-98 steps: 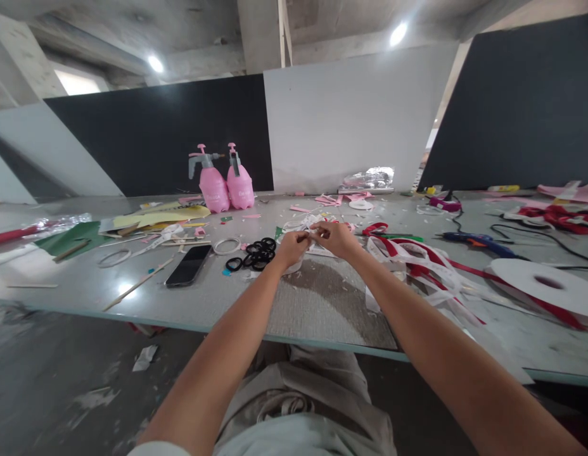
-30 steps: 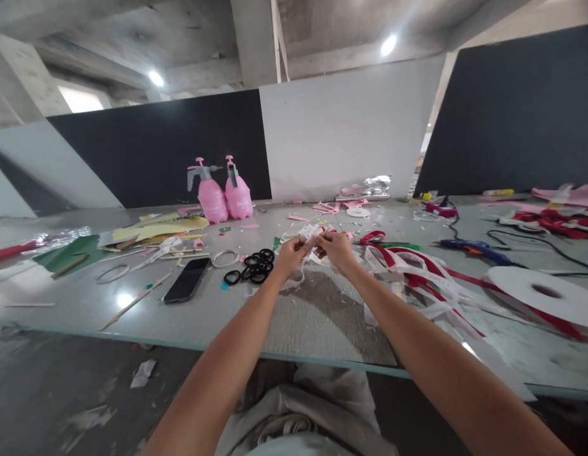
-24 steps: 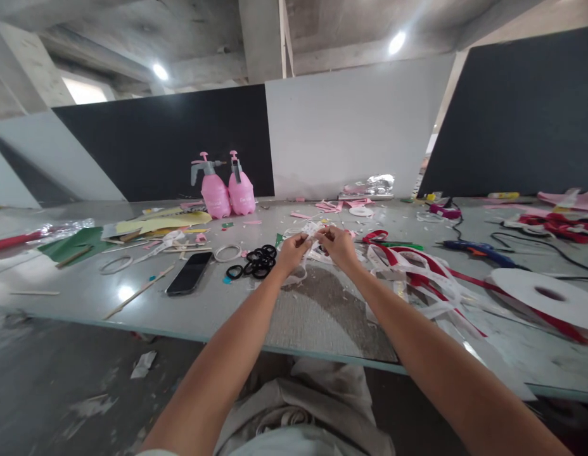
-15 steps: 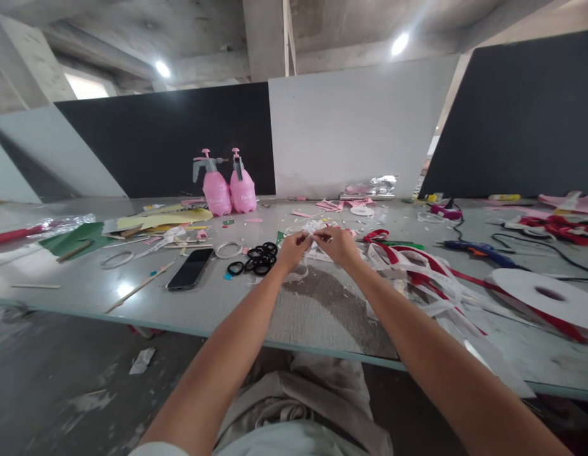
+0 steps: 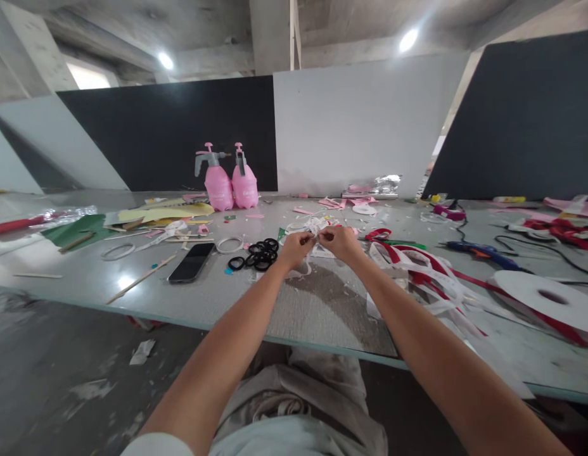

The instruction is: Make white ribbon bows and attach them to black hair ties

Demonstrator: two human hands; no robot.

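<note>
My left hand (image 5: 296, 249) and my right hand (image 5: 340, 243) meet over the middle of the table, fingertips pinched close together. Between them is a white ribbon (image 5: 315, 225), gathered into a loose bunch; its exact shape is partly hidden by my fingers. A pale loop of ribbon (image 5: 301, 271) hangs below my left hand. Just left of that hand lies a heap of black rings (image 5: 263, 254). To the right of my right hand, red and white ribbons (image 5: 417, 266) lie in a tangle, running toward a large white spool (image 5: 550, 297).
A phone (image 5: 192, 263) and thin wooden sticks (image 5: 142, 278) lie at left. Two pink spray bottles (image 5: 218, 189) stand at the back. A blue glue gun (image 5: 484, 251) with its cord is at right. Paper scraps and foil (image 5: 386, 185) lie along the far side.
The view has shifted slightly. My hands stay together at the white ribbon, with a slightly wider gap between the fingertips.
</note>
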